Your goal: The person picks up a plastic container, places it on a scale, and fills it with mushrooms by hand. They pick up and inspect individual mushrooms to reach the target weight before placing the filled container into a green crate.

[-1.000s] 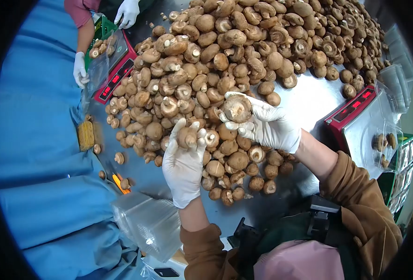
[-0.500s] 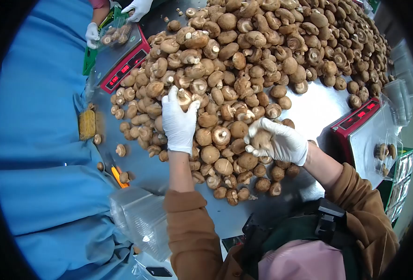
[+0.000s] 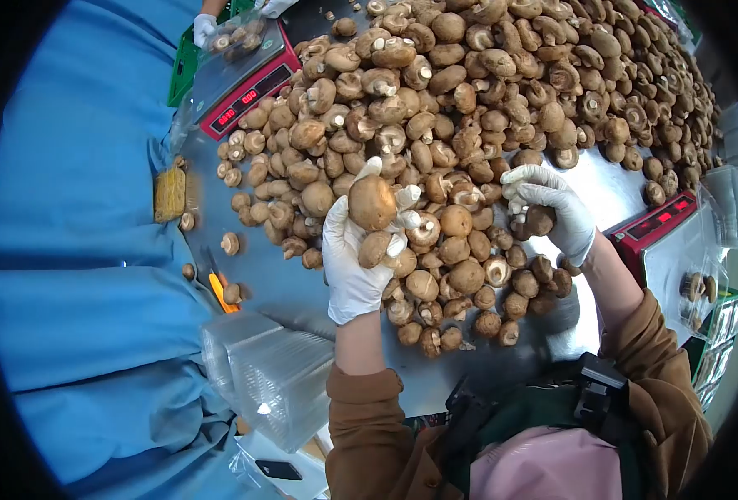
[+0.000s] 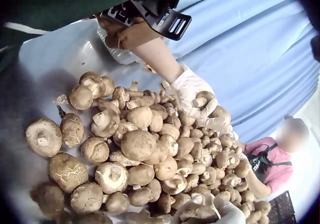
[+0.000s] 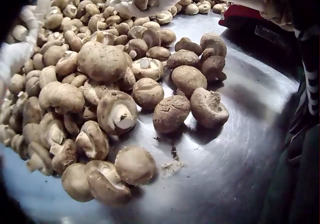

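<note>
Well, the left hand (image 3: 352,279) there grips a big brown mushroom (image 3: 372,203) and a smaller mushroom (image 3: 375,248); the right hand (image 3: 564,207) curls round a darker mushroom (image 3: 540,221), the mushroom heap (image 3: 447,78) spreading beyond both.

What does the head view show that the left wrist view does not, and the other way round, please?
Only the head view shows the two red-fronted scales and the dark phone near the bottom.

Only the left wrist view shows the upper body and dark cap of a person in a pink top.

Both show the heap of mushrooms, the blue sheet, the left hand gripping mushrooms and the right hand holding a mushroom.
</note>
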Demonstrator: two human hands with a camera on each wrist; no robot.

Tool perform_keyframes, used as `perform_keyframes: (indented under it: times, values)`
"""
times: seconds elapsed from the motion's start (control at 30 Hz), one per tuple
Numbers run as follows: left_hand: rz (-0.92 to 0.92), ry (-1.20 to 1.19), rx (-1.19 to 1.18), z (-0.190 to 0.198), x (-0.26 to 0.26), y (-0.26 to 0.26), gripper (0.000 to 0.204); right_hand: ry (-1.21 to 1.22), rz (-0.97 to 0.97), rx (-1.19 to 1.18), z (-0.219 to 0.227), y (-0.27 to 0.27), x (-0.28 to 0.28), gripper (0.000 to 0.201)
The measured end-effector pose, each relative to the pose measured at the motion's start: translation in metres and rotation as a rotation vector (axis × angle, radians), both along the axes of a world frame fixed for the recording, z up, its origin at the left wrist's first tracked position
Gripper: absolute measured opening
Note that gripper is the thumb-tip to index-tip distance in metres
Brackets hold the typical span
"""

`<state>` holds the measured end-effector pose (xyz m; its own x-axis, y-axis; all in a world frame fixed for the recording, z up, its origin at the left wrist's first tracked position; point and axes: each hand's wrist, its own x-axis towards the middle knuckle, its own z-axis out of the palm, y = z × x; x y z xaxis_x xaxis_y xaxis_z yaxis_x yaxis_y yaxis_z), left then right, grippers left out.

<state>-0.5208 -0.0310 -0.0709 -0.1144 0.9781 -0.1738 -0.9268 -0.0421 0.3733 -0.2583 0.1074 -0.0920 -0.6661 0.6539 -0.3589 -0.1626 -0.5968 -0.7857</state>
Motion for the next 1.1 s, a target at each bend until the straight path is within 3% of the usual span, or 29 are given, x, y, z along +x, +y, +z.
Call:
perform_keyframes:
  times: [0.2,0.23,0.33,0.4,0.47,0.53,0.6,0.67,0.8,0.87,0.9,0.93,1.0,1.1]
  values:
    - [0.181,0.141,-0.140,0.006,-0.001,-0.002,0.051,-0.187,-0.046,0.150,-0.004,0.002,0.006,0.017]
    - [0.211,0.262,-0.147,0.007,-0.008,0.000,0.045,-0.209,-0.060,0.145,-0.004,0.003,0.008,0.018]
    - [0.400,1.079,-0.386,0.028,-0.021,0.012,0.033,-0.278,-0.089,0.168,-0.002,0.004,0.010,0.018]
    - [0.647,1.703,-0.361,0.013,-0.057,0.031,0.038,-0.341,-0.110,0.220,-0.003,0.005,0.011,0.018]
    - [0.758,2.194,-0.561,0.026,-0.068,0.052,0.057,-0.350,-0.092,0.327,-0.011,0.005,0.011,0.018]
    - [0.628,2.419,-0.702,0.027,-0.083,0.071,0.071,-0.415,-0.045,0.397,-0.015,0.006,0.012,0.018]
    - [0.384,2.528,-0.802,0.028,-0.086,0.083,0.072,-0.479,-0.114,0.403,-0.023,0.009,0.011,0.014]
    - [0.260,2.509,-0.798,0.034,-0.093,0.086,0.065,-0.545,-0.265,0.766,-0.030,0.024,0.015,0.017]
    - [0.490,2.220,-0.610,0.028,-0.085,0.074,0.044,-0.916,-0.501,1.059,-0.011,0.056,0.007,0.049]
    - [0.563,1.808,-0.509,0.031,-0.073,0.063,0.025,-1.045,-0.383,1.293,-0.028,0.076,0.011,0.054]
    - [0.586,1.822,-0.504,0.024,-0.070,0.058,0.024,-1.128,-0.294,1.183,-0.021,0.080,0.010,0.052]
    - [0.613,1.833,-0.501,0.022,-0.063,0.056,0.023,-1.004,-0.342,1.074,-0.018,0.079,0.011,0.052]
    - [0.492,2.122,-0.346,0.014,-0.042,0.052,0.031,-0.749,-0.408,0.861,-0.014,0.077,0.011,0.050]
    - [0.353,2.349,-0.365,-0.011,-0.030,0.051,0.041,-0.024,-0.193,0.133,0.014,0.059,0.022,0.046]
